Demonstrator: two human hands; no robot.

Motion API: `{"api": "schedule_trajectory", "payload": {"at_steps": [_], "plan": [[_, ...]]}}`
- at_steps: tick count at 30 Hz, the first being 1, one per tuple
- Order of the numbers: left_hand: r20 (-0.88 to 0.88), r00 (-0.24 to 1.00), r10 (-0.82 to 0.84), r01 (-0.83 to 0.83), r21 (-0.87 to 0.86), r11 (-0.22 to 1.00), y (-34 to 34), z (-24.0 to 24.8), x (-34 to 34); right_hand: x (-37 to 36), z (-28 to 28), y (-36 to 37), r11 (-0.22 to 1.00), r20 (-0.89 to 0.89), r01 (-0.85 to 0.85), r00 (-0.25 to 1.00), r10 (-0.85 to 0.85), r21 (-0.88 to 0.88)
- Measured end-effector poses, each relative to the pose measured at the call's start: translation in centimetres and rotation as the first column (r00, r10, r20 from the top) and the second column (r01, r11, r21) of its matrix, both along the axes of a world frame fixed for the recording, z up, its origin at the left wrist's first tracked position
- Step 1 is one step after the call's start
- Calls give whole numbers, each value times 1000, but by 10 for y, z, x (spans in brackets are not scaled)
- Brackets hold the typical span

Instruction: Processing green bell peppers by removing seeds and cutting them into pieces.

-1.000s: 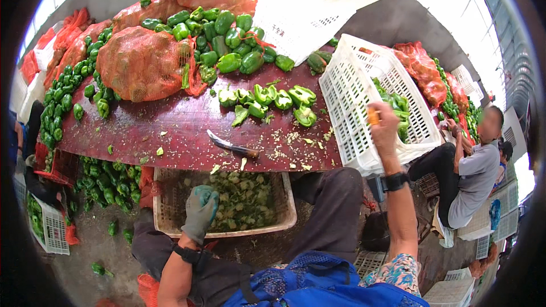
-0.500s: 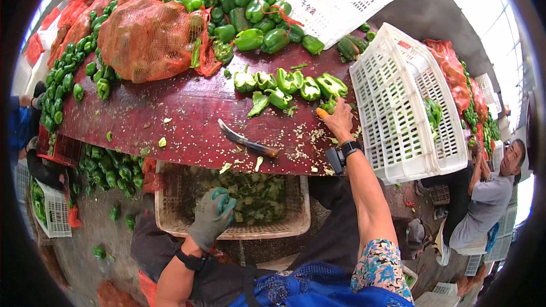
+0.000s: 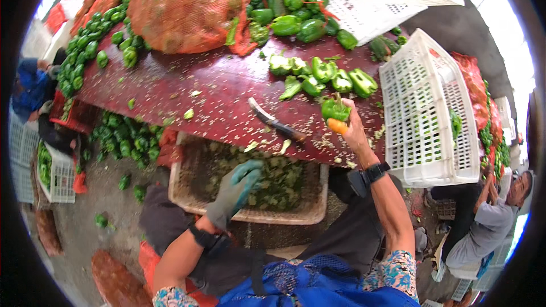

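My right hand (image 3: pixel 355 126) grips a green bell pepper (image 3: pixel 335 108) just above the red table (image 3: pixel 216 88); an orange cover sits on the thumb. My left hand (image 3: pixel 233 189), in a grey-green glove, hovers over a tub (image 3: pixel 244 216) of green scraps, fingers stretched out and holding nothing. Between the hands and the far peppers, a knife (image 3: pixel 277 121) with a curved blade and dark handle lies on the tabletop. Several cut-open green peppers (image 3: pixel 324 71) rest beyond my right hand.
Right of my hand stands a white slatted crate (image 3: pixel 415 119). Whole peppers (image 3: pixel 284 5) and an orange mesh sack (image 3: pixel 179 14) pile up at the far side. Seeds and scraps dot the table. Co-workers sit at right (image 3: pixel 489 222) and far left (image 3: pixel 29 88).
My right hand has lifted a pepper off the table's right part. My left hand's fingers have straightened out over the tub. The whole view has shifted slightly.
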State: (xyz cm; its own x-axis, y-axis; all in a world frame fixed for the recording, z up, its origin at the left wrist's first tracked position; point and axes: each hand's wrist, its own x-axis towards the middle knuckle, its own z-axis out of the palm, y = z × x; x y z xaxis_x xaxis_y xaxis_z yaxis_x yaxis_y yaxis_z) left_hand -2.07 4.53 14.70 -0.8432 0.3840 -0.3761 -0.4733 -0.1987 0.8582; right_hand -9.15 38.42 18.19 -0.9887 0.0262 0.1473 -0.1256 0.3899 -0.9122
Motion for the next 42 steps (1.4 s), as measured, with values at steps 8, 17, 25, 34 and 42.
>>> {"api": "schedule_trajectory", "payload": {"at_steps": [8, 17, 25, 34, 42], "plan": [[259, 956, -137, -114, 760, 640, 1, -1, 6, 69, -6, -157, 808, -167, -545, 795, 583, 224], [239, 969, 66, -229, 760, 608, -26, 16, 14, 99, 7, -213, 913, -321, -207, 889, 325, 351], [-410, 858, 310, -126, 417, 900, -32, -28, 5, 102, 4, -236, 854, -441, -44, 842, 311, 518], [-98, 915, 391, -294, 499, 815, -27, -20, 4, 88, -31, -257, 982, -358, 24, 933, 45, 186], [-34, 920, 391, -325, 491, 808, -25, -5, 5, 86, -38, -265, 986, -281, 136, 954, -103, 100]]}}
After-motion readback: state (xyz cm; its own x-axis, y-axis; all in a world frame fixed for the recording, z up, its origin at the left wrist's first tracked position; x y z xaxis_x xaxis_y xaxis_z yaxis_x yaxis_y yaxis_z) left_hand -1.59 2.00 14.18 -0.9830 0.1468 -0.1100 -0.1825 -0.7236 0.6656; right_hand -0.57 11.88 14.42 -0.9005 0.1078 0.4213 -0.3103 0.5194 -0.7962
